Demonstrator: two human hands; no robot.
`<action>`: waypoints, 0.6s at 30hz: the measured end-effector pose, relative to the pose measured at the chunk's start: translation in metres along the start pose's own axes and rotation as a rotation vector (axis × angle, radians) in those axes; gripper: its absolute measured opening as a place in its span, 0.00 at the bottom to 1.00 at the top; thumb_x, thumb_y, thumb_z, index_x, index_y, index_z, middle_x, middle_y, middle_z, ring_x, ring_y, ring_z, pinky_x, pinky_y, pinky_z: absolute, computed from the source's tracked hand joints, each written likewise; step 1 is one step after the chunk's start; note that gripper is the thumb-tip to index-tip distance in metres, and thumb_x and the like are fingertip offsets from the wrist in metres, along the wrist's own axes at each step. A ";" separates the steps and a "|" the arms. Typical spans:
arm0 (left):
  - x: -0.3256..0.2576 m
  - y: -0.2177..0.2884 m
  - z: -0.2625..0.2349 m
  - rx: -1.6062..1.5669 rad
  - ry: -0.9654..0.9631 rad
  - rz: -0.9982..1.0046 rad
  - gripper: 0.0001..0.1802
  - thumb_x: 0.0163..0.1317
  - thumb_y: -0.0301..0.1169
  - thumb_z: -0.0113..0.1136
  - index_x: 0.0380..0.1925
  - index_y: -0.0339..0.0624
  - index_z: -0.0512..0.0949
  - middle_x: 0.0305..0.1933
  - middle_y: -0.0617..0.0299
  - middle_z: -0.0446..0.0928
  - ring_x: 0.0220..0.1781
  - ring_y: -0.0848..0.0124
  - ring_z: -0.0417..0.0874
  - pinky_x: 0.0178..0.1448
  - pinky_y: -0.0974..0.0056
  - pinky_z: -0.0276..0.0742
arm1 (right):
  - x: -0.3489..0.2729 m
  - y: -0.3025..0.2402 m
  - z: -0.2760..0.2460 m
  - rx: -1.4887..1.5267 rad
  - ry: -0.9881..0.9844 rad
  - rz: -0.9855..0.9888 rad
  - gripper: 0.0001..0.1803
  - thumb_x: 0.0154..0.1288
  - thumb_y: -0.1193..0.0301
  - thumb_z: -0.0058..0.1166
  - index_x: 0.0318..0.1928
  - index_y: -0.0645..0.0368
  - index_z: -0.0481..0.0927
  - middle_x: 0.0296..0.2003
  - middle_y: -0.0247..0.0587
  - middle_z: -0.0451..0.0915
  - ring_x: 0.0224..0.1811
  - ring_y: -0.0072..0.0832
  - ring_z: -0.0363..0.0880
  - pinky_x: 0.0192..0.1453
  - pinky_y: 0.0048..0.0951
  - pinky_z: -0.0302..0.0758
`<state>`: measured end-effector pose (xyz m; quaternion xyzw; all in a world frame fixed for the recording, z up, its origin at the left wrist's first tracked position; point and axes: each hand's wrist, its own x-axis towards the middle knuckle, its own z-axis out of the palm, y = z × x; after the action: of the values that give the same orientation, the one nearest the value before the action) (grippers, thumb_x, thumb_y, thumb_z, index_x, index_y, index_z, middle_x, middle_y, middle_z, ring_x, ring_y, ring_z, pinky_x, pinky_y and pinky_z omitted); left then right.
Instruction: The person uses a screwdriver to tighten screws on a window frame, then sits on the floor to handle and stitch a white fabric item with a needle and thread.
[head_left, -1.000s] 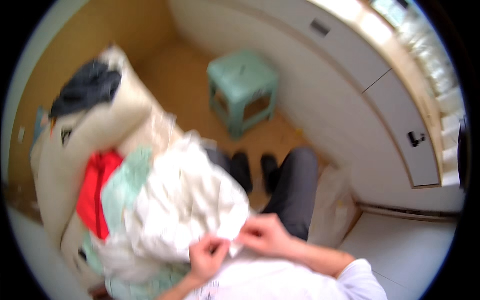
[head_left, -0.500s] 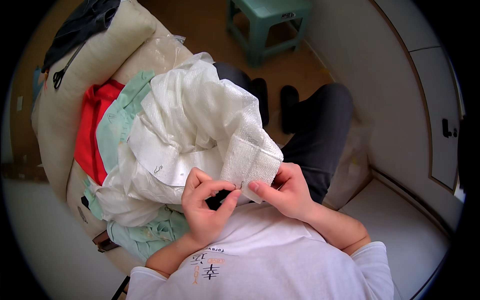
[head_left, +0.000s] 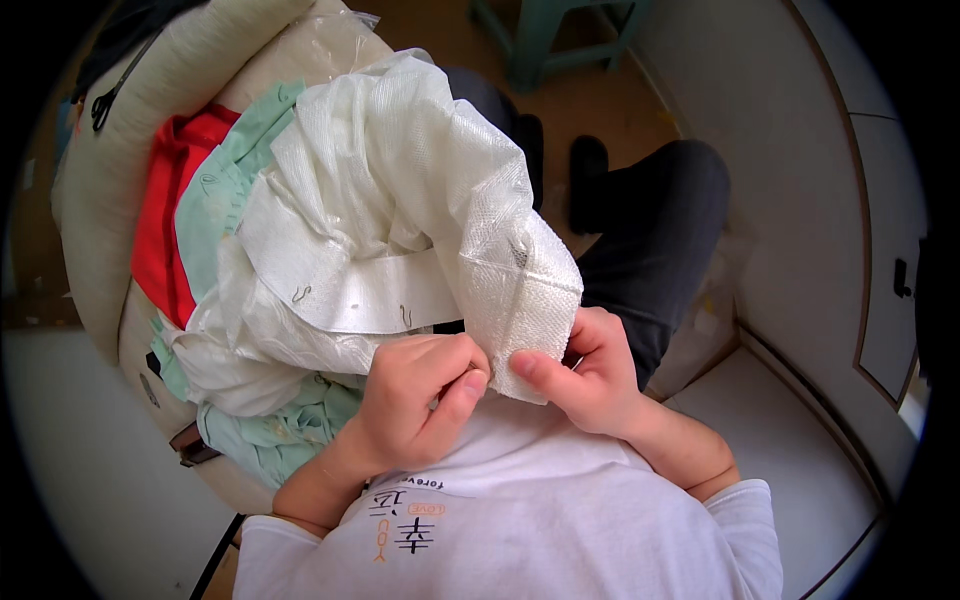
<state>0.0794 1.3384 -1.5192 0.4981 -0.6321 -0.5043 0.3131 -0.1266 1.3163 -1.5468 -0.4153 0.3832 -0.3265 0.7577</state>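
A bulky white net-like fabric [head_left: 400, 200] with a plain white band [head_left: 370, 295] lies bunched on my lap and spills to the left. My right hand [head_left: 585, 375] pinches its textured lower corner between thumb and fingers. My left hand [head_left: 415, 400] grips the edge of the same fabric just beside it, fingers curled tight. Both hands sit close together in front of my chest. Small metal hooks show on the white band.
Under the white fabric lie mint-green [head_left: 225, 195] and red [head_left: 165, 215] cloths, piled on a cream cushion [head_left: 110, 170]. A green stool [head_left: 560, 35] stands on the wooden floor ahead. White cabinet doors [head_left: 800, 200] curve along the right. My dark-trousered leg [head_left: 660, 240] extends forward.
The view has dropped and closed in on my lap. The white fabric has been drawn up toward my chest, and both hands have shifted their pinch along its edge.
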 end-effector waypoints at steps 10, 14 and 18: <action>0.002 0.015 -0.002 -0.205 -0.001 -0.095 0.06 0.62 0.24 0.56 0.25 0.38 0.74 0.20 0.62 0.70 0.19 0.70 0.69 0.25 0.65 0.62 | -0.001 -0.015 -0.005 0.205 -0.093 0.145 0.13 0.70 0.72 0.61 0.51 0.66 0.81 0.41 0.33 0.85 0.41 0.14 0.79 0.44 0.20 0.76; 0.004 0.017 -0.001 0.026 0.037 0.017 0.05 0.57 0.23 0.59 0.25 0.38 0.74 0.19 0.60 0.69 0.17 0.64 0.70 0.23 0.62 0.63 | 0.001 -0.015 -0.006 0.112 -0.090 0.093 0.11 0.68 0.73 0.63 0.46 0.66 0.83 0.37 0.30 0.85 0.36 0.11 0.77 0.38 0.18 0.73; 0.005 0.012 0.014 0.238 0.180 0.141 0.05 0.54 0.21 0.60 0.24 0.39 0.73 0.19 0.58 0.69 0.17 0.60 0.70 0.23 0.58 0.64 | 0.003 -0.013 -0.004 0.026 -0.043 0.051 0.08 0.66 0.73 0.64 0.42 0.65 0.84 0.32 0.26 0.84 0.31 0.08 0.73 0.32 0.17 0.68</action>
<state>0.0620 1.3384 -1.5126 0.5292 -0.6903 -0.3558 0.3419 -0.1310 1.3068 -1.5374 -0.4024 0.3729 -0.3033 0.7791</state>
